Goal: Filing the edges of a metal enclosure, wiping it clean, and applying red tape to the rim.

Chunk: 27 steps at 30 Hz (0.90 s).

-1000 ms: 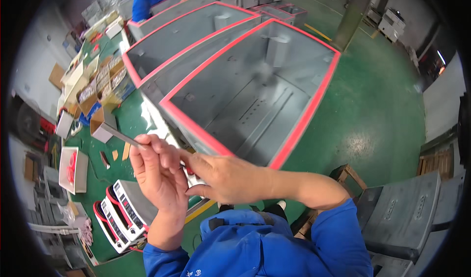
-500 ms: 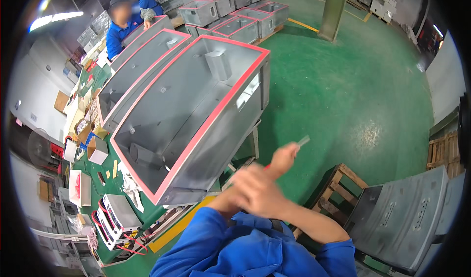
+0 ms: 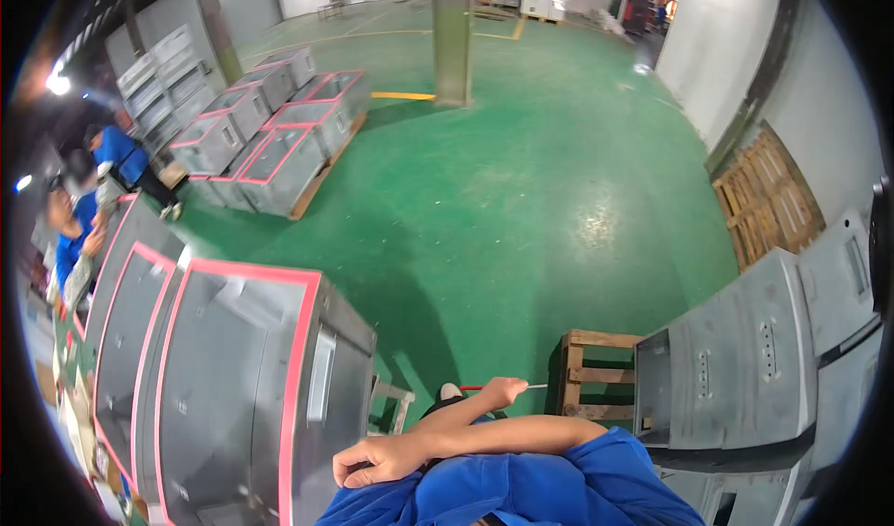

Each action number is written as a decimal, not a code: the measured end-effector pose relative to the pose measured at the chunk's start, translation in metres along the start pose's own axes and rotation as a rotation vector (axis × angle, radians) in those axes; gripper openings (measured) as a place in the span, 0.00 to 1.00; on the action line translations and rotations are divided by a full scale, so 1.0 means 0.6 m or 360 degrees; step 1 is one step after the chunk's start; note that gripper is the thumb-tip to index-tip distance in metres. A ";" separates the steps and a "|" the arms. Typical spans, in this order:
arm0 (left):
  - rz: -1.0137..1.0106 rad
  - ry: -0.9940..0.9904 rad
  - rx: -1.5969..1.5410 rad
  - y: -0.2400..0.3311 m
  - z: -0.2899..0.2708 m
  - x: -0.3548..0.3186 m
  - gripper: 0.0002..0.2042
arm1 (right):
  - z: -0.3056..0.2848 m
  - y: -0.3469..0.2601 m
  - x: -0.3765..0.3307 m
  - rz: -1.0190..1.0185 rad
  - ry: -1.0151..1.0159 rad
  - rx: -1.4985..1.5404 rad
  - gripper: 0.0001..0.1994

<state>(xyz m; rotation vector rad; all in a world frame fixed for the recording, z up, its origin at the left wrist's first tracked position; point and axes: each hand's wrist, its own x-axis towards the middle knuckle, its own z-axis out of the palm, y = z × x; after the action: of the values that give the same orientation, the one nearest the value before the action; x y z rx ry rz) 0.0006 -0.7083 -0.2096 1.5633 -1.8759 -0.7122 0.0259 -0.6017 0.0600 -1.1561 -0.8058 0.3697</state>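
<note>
Tool [image 3: 503, 387], a thin thing with a red handle and a pale metal tip (too small to say just what kind), sits in the left hand [image 3: 500, 393], whose grip is closed around it. That hand is stretched out to the person's right, across the body, over the green floor [image 3: 521, 200] and just short of the wooden pallet [image 3: 596, 377]; the tip points toward the pallet's left edge.

The right hand [image 3: 377, 461] lies crossed the other way, low and near the blue sleeve [image 3: 521, 484], fingers curled loosely inward with nothing seen in them; its grip is narrow. It hangs just beside the right edge of the nearest grey cabinet [image 3: 233, 386], an open metal shell with a red-pink rim.

More such cabinets [image 3: 270, 126] stand grouped far off at the upper left of the floor, near a column [image 3: 453, 33]. Grey panels [image 3: 745, 358] lean at the right, behind the pallet. At the far left edge a person in blue [image 3: 74, 237] stands by another cabinet, and a second one [image 3: 121, 154] stands farther back.
</note>
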 end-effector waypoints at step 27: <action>-0.1025 0.0633 0.0166 -0.277 -0.293 0.137 0.06 | -0.326 0.000 0.046 -0.0211 -0.0855 0.0323 0.10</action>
<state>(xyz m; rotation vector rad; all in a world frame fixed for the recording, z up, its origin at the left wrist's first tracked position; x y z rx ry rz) 0.2288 -0.8226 -0.2012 2.2165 -1.1326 -0.5074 0.1869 -0.7137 0.0367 -0.8127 -1.2741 0.6502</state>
